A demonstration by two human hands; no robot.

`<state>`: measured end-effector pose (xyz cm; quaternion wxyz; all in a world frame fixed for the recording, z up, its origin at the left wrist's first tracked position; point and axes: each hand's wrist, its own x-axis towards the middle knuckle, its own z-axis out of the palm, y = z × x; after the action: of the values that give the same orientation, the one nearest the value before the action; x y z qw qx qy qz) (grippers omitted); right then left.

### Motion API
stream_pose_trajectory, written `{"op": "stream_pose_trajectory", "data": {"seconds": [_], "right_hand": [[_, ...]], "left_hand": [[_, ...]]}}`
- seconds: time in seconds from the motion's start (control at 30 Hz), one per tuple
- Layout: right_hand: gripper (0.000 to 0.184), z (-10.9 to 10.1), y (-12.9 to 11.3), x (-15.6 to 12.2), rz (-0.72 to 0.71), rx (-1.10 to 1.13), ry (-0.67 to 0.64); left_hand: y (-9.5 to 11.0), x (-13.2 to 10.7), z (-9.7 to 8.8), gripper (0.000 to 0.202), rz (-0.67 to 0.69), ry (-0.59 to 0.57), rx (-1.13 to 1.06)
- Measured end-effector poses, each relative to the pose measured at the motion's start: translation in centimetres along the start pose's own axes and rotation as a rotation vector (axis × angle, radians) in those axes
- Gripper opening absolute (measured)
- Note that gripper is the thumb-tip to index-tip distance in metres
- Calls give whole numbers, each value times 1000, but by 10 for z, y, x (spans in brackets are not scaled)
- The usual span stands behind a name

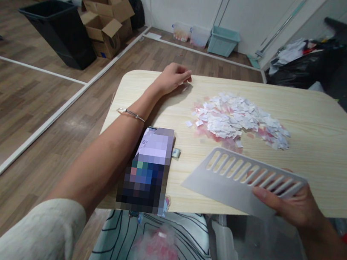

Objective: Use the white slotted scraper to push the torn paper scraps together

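In my right hand (292,202) is a pale grey plastic scraper (227,185) with a row of slots. Thumb and fingers grip it from the right, and its long edge faces me above the table's near edge. My left hand (173,78) rests on the table's far left, fingers loosely bent, with nothing visible in them. A heap of small white paper pieces (236,117) lies beyond the scraper, with pinkish translucent bits among it. Beside my left forearm is a phone (153,157), its screen blurred out.
The light wooden table (326,143) has rounded corners. A small object (176,152) sits beside the phone. Below the near edge are a patterned cloth (112,242) and a clear bag with pink contents (160,248). A black bin (61,32) and cardboard boxes (106,30) stand left.
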<state>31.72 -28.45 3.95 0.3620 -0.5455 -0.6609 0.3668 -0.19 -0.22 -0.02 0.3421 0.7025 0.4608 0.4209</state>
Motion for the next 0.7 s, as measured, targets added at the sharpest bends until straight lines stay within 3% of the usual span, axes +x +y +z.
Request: {"op": "stream_pose_trajectory", "data": {"seconds": [0.17, 0.5, 0.63, 0.67, 0.7], "right_hand": [[6, -4, 7, 0, -62, 15, -180], [15, -15, 34, -13, -5, 25, -205], [13, -12, 18, -5, -92, -29, -238], [10, -11, 11, -2, -143, -70, -329], [19, -9, 4, 1, -169, -117, -365]], "left_hand": [[0, 0, 0, 28, -3, -1, 1], [-3, 1, 0, 29, 12, 11, 14], [-4, 1, 0, 28, 13, 16, -8], [-3, 1, 0, 29, 12, 15, -12], [-3, 1, 0, 29, 10, 14, -14]]}}
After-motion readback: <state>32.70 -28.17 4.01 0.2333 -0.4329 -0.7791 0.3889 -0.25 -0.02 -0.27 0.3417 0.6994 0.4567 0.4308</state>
